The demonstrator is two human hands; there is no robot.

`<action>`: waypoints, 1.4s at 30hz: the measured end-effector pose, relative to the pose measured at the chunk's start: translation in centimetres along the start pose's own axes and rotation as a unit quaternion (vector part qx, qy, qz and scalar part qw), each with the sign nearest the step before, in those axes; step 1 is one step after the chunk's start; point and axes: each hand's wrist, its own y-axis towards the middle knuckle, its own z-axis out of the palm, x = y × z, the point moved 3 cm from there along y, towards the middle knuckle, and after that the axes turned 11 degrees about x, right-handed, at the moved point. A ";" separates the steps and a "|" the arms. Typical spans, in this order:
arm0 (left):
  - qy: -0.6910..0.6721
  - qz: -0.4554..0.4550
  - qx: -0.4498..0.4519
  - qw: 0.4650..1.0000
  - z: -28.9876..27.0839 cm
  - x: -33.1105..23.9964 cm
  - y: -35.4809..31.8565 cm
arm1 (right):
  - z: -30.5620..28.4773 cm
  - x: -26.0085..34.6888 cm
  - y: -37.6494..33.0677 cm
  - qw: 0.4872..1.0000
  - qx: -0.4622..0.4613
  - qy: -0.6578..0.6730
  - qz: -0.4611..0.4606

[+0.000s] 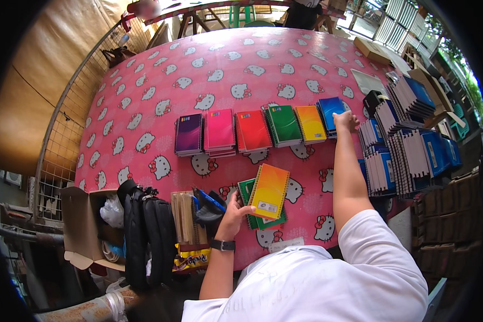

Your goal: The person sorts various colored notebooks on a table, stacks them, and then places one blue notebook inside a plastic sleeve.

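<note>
A row of small spiral notebook stacks crosses the table: purple [189, 133], pink [219, 129], red [253, 130], green [284, 123], yellow [310, 122] and blue [330, 110]. My right hand [347, 122] reaches to the blue stack at the row's right end, its fingers curled on a blue notebook's right edge. Close to my body, my left hand [234, 217] grips a yellow-orange notebook [270, 189], thumb on its lower left corner. Green notebooks [246, 188] lie beneath it, poking out at the left and bottom; the left fingers are mostly hidden under them.
Taller piles of spiral notebooks [408, 155] crowd the right side. A tape dispenser [372, 101] and cardboard box [371, 51] are behind them. Near left are an open carton [88, 225], black bags [150, 231] and a yellow packet [192, 258]. The pink cloth [161, 129] is cat-patterned.
</note>
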 end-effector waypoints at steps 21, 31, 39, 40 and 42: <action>0.179 0.140 0.049 0.973 6.8 -1.6 -0.1 | -0.3 -8.1 -27.2 0.580 0.543 0.534 -0.289; 0.435 0.266 -0.010 0.860 8.5 3.3 1.1 | -0.9 -9.5 -26.1 0.559 0.572 0.464 -0.381; 0.508 0.271 0.017 0.817 9.0 3.7 1.1 | -0.4 -10.8 -25.9 0.563 0.527 0.461 -0.439; 0.475 0.259 0.009 0.841 7.8 4.6 1.2 | -0.4 -10.9 -26.0 0.569 0.521 0.447 -0.452; 0.443 0.225 -0.002 0.868 4.4 6.2 1.8 | -0.4 -10.5 -25.8 0.579 0.508 0.421 -0.479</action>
